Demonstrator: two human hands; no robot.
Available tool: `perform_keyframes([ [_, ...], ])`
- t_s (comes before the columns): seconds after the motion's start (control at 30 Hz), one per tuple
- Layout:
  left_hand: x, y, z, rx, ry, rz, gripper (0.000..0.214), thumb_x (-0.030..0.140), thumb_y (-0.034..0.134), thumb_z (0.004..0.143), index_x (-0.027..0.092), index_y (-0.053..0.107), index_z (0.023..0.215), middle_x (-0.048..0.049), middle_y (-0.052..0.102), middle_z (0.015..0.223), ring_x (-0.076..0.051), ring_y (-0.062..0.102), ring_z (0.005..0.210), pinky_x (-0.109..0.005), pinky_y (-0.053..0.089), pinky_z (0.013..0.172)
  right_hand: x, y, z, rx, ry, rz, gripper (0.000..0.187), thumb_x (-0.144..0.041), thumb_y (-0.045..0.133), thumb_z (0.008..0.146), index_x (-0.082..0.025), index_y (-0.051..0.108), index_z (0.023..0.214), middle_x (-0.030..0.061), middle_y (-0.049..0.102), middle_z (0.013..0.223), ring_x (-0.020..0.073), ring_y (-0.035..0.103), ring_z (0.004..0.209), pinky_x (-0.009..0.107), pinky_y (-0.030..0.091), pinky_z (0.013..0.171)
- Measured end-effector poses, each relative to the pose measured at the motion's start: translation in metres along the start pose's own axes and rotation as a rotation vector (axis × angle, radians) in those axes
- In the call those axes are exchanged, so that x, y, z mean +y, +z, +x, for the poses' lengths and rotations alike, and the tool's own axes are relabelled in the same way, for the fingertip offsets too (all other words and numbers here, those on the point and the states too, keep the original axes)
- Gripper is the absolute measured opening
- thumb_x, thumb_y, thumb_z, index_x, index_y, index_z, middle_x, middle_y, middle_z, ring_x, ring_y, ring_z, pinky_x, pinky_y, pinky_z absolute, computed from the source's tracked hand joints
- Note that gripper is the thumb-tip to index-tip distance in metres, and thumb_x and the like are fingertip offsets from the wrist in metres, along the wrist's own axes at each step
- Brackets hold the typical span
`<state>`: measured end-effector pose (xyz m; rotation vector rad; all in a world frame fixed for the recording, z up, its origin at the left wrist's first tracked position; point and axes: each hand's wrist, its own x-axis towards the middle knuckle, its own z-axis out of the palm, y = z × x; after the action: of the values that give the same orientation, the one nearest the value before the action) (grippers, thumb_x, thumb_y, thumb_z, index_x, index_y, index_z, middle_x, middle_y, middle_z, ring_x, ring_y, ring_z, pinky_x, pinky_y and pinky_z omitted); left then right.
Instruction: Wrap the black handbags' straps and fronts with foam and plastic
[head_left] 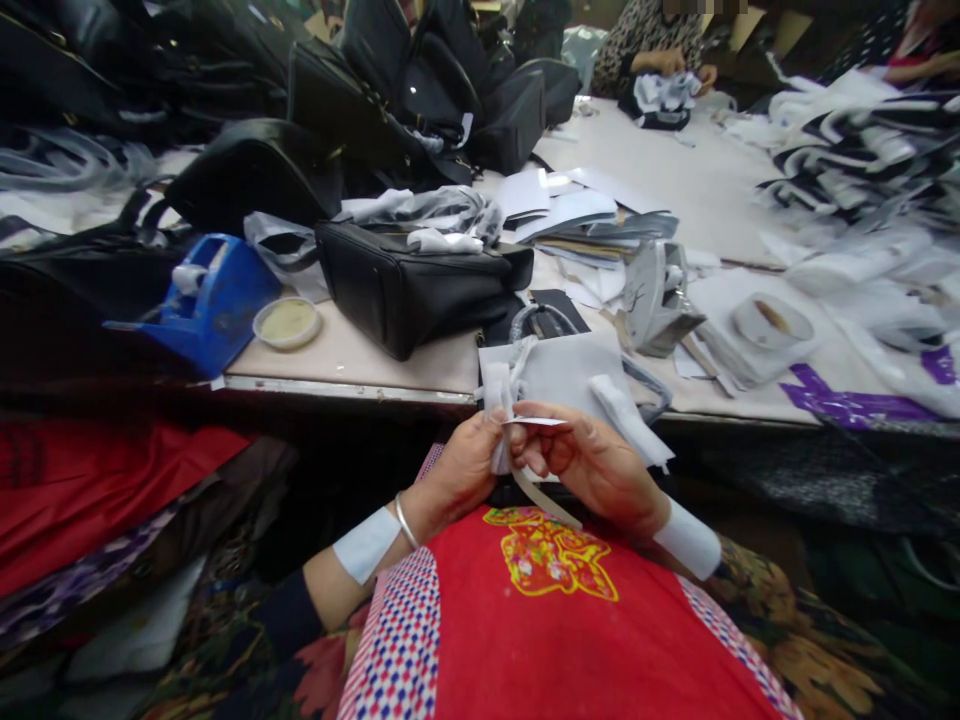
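One soft white strip (496, 388) is held in the left hand (466, 455), fingers closed on it, at the pale worktop's (337, 366) front edge in the head view. A thin white flat piece (541, 422) is pinched by the right hand's (600, 465) thumb and forefinger. The work is judged unfinished, a narrow pale ribbon (546, 500) being left loose below. Both wrists are angled inward.

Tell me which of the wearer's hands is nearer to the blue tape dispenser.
The left. The left hand is to the right of the blue tape dispenser and closer to the wearer; the right hand is farther right, beyond the left.
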<state>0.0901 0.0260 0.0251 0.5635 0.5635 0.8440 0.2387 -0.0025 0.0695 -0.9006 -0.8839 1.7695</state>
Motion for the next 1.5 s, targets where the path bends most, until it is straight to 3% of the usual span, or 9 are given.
perform_keyframes([
  [0.13,-0.001,0.002,0.0,0.024,0.014,0.035,0.047,0.059,0.065,0.086,0.016,0.056,0.071,-0.0031,0.062,0.058,-0.015,0.06,0.056,-0.025,0.046,0.056,0.004,0.0,0.005,0.015,0.02,0.05,0.045,-0.055,0.07,0.082,-0.023,0.073,0.114,0.0067,0.066,0.095,0.0148,0.052,0.067,0.028,0.041,0.063],
  [0.47,0.004,0.005,-0.001,0.019,-0.011,0.046,0.046,0.059,0.065,0.086,0.017,0.055,0.072,-0.0041,0.064,0.061,-0.017,0.063,0.061,-0.027,0.048,0.06,0.008,-0.002,0.01,0.046,0.011,0.054,0.049,-0.056,0.073,0.078,-0.023,0.072,0.115,0.006,0.068,0.094,0.0139,0.049,0.063,0.028,0.039,0.058],
  [0.63,0.0,-0.001,0.001,0.021,-0.015,-0.007,0.043,0.058,0.069,0.084,0.016,0.057,0.081,-0.0014,0.061,0.063,-0.016,0.061,0.06,-0.027,0.048,0.06,0.012,-0.004,0.009,0.056,-0.054,-0.015,0.05,-0.054,0.076,0.078,-0.025,0.067,0.119,0.0036,0.067,0.09,0.0124,0.051,0.062,0.029,0.046,0.063],
  [0.73,-0.005,-0.007,0.002,0.076,-0.013,0.005,0.045,0.055,0.072,0.082,0.014,0.061,0.094,0.0005,0.061,0.067,-0.011,0.056,0.057,-0.024,0.044,0.058,0.012,-0.002,0.009,0.15,-0.115,-0.139,0.04,-0.047,0.078,0.08,-0.023,0.067,0.11,0.0015,0.067,0.08,0.0117,0.054,0.059,0.027,0.047,0.059],
  [0.87,-0.009,-0.011,0.003,0.107,-0.018,0.064,0.048,0.058,0.072,0.081,0.014,0.059,0.094,0.0007,0.06,0.068,-0.011,0.055,0.057,-0.025,0.043,0.057,0.005,0.006,0.01,0.291,-0.151,-0.278,0.033,-0.05,0.076,0.081,-0.02,0.066,0.092,-0.0006,0.064,0.068,0.0106,0.053,0.05,0.024,0.044,0.048],
  [1.0,-0.01,-0.012,0.003,0.111,-0.024,0.056,0.046,0.057,0.07,0.083,0.014,0.058,0.097,0.0005,0.061,0.07,-0.011,0.056,0.058,-0.025,0.044,0.058,0.001,0.011,0.01,0.34,-0.179,-0.361,0.03,-0.049,0.068,0.086,-0.019,0.064,0.087,-0.0008,0.063,0.066,0.0101,0.054,0.048,0.024,0.045,0.046],
  [1.2,-0.011,-0.013,0.004,0.103,-0.004,0.058,0.04,0.051,0.068,0.087,0.013,0.058,0.097,0.0001,0.06,0.069,-0.011,0.055,0.057,-0.024,0.043,0.057,0.005,0.006,0.011,0.37,-0.182,-0.398,0.032,-0.047,0.066,0.086,-0.016,0.064,0.093,0.0016,0.066,0.069,0.011,0.056,0.05,0.024,0.046,0.046],
  [1.5,-0.013,-0.016,0.005,0.075,0.009,0.042,0.037,0.048,0.064,0.091,0.011,0.059,0.097,-0.0037,0.061,0.075,-0.013,0.055,0.063,-0.026,0.042,0.06,0.011,0.004,0.012,0.287,-0.188,-0.224,0.032,-0.04,0.065,0.086,-0.014,0.064,0.106,0.0029,0.069,0.075,0.0127,0.061,0.057,0.026,0.05,0.052],
])
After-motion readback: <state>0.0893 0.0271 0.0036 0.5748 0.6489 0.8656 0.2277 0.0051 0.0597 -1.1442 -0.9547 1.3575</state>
